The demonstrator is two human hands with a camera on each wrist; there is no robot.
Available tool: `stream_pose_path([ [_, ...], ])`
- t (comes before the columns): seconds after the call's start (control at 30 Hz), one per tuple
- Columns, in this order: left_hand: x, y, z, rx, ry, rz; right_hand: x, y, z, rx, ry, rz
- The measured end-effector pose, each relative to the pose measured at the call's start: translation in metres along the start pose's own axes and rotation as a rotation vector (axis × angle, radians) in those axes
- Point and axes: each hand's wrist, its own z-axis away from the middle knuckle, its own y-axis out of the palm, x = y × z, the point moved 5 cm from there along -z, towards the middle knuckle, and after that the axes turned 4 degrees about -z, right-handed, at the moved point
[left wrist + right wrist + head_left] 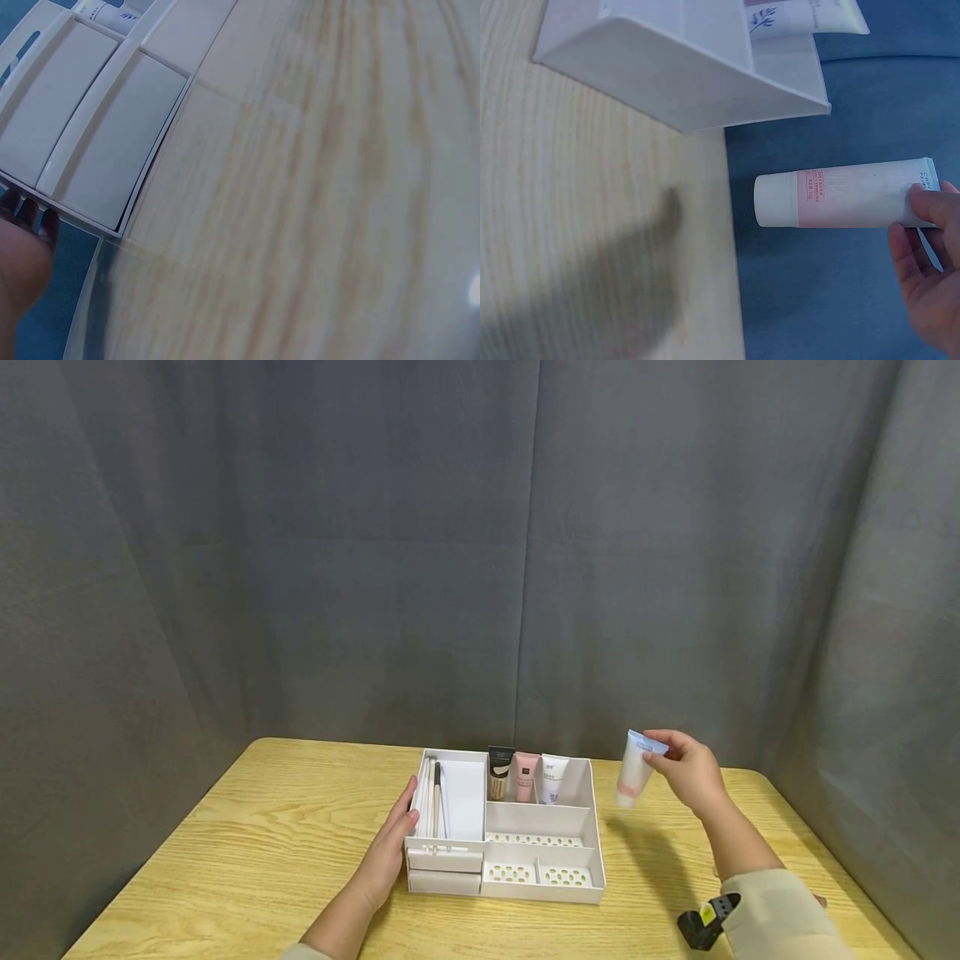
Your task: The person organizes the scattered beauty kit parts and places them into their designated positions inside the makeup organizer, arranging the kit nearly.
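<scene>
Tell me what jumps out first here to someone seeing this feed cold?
The white tube held in the air by the right hand, cap down, to the right of the white organizer on the wooden table. Next, three tubes standing in the organizer's back compartment, and the left hand resting against its left side.

backdrop: dark grey fabric curtain, hangs in vertical folds, wraps behind and along both sides of the table
table: light yellow wood-grain tabletop, rounded far corners, far edge touching the curtain
light: even, soft; faint shadow on the wood near the right edge
floor/windows: not visible
</scene>
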Motion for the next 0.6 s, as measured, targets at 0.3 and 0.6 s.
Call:
stream_pose_path([
  [0.3, 0.001, 0.000, 0.000, -0.013, -0.004, -0.022, 0.028, -0.007, -0.004, 0.014, -0.047, -0.006],
  [0.6, 0.001, 0.000, 0.000, -0.007, 0.006, -0.009, 0.057, -0.005, -0.006, 0.032, -0.091, 0.002],
])
